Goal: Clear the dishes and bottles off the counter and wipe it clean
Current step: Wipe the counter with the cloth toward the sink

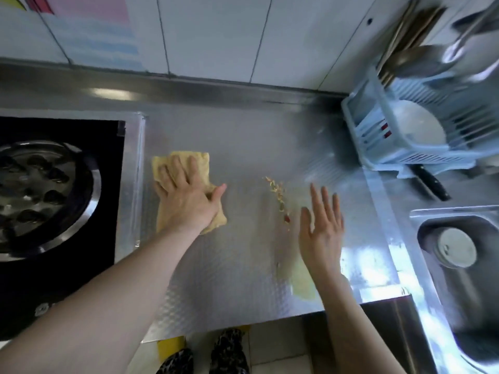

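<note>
Since no dishes or bottles show on the bench (243, 147), the clearing looks done and the wiping is what remains, as far as I can judge. The left hand (186, 195) lies flat with straight fingers pressing a folded yellow cloth (199, 160) onto the bench, just right of the stove (54, 190). The right hand (321, 228) is spread and holds nothing, farther right of the stove, its palm turned toward a line of scraps (278, 195) lying between the hands. Whether it touches the bench I cannot tell. A pale smear (302, 282) near the front edge is also left to wipe. The rack (383, 147) and sink (459, 252) sit farthest from the stove
</note>
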